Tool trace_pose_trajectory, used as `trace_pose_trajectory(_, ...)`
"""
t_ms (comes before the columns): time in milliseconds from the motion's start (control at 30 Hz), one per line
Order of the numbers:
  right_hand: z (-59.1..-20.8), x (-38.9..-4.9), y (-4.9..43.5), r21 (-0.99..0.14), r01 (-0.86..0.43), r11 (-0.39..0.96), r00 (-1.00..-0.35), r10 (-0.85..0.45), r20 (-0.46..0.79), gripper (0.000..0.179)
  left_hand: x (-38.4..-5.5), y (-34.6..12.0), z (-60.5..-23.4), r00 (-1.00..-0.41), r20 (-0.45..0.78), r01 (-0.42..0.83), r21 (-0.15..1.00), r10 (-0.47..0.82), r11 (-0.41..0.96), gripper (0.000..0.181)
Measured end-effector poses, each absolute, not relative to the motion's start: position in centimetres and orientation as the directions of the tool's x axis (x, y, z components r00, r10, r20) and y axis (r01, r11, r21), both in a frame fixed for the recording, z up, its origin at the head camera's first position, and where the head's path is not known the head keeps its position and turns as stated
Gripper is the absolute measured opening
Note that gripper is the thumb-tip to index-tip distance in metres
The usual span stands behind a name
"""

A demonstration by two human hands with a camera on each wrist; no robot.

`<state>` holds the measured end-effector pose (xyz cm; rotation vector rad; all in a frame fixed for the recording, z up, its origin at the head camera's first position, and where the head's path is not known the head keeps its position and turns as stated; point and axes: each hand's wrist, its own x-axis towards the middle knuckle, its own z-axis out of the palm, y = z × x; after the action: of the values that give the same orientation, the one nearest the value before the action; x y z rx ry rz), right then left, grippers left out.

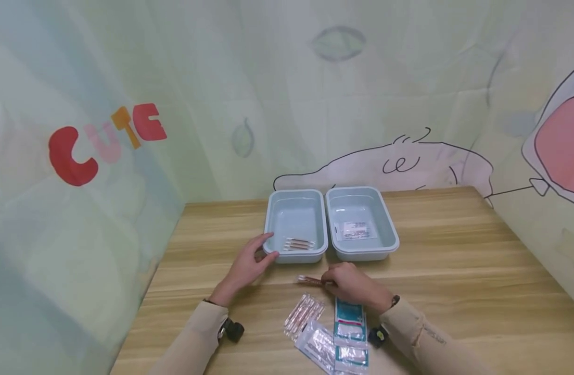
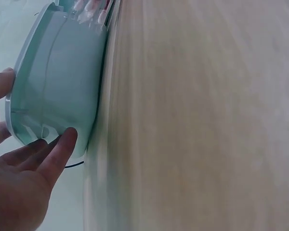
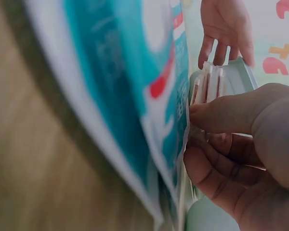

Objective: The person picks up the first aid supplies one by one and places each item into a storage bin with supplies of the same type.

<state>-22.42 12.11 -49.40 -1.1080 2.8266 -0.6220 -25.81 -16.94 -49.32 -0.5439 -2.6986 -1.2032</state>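
Observation:
With its thumb at the front rim and its fingers along the left side, my left hand (image 1: 246, 265) holds the near left corner of a light-blue plastic tray (image 1: 293, 200). Several wrapped brown-stemmed swabs (image 1: 298, 244) lie at the front of that tray. Between thumb and fingertips, my right hand (image 1: 354, 284) pinches clear-wrapped swabs (image 1: 308, 280) just in front of the trays; the right wrist view shows their pale tips (image 3: 209, 77) sticking up past the thumb. Blue-and-white packets (image 1: 350, 325) lie beneath and in front of the right hand.
A second light-blue tray (image 1: 391, 232) stands close on the right, with a clear printed packet (image 1: 354, 230) inside. More wrapped swabs (image 1: 304, 315) and a silvery clear packet (image 1: 318, 344) lie on the wooden table (image 1: 455, 271). Printed curtains (image 1: 212, 78) hang behind and at both sides.

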Motion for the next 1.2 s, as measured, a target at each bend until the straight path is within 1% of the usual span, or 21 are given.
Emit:
trace_pose_trajectory(200, -49.3, -22.4, 12.4, -0.395, -0.659, 0.640, -0.731, -0.668, 0.136, 0.012, -25.9, -17.1, -49.1, -0.920, 0.278, 0.391, 0.692, 0.275, 0.607, 0.055)
trace_pose_trajectory(400, -49.4, -22.5, 12.6, -0.420, -0.668, 0.614, -0.728, -0.657, 0.196, 0.012, -26.1, -17.0, -48.9, -0.906, 0.314, 0.423, 0.715, 0.285, 0.557, 0.054)
trace_pose_trajectory(533, -49.2, -22.4, 12.7, -0.437, -0.660, 0.611, -0.735, -0.647, 0.204, 0.011, -26.1, -16.9, -48.8, -0.912, 0.301, 0.408, 0.749, 0.280, 0.523, 0.053)
trace_pose_trajectory(833, -48.1, -21.9, 12.5, -0.504, -0.627, 0.594, -0.755, -0.623, 0.206, 0.013, -26.2, -16.9, -48.6, -0.916, 0.291, 0.396, 0.763, 0.276, 0.511, 0.054)
trace_pose_trajectory(1033, -47.7, -21.5, 12.4, -0.474, -0.644, 0.600, -0.754, -0.603, 0.262, 0.012, -26.0, -16.9, -48.8, -0.915, 0.293, 0.398, 0.765, 0.277, 0.506, 0.053)
trace_pose_trajectory(1200, -47.5, -21.2, 12.4, -0.507, -0.649, 0.567, -0.751, -0.585, 0.307, 0.013, -25.9, -16.8, -49.0, -0.925, 0.275, 0.373, 0.781, 0.261, 0.501, 0.052)
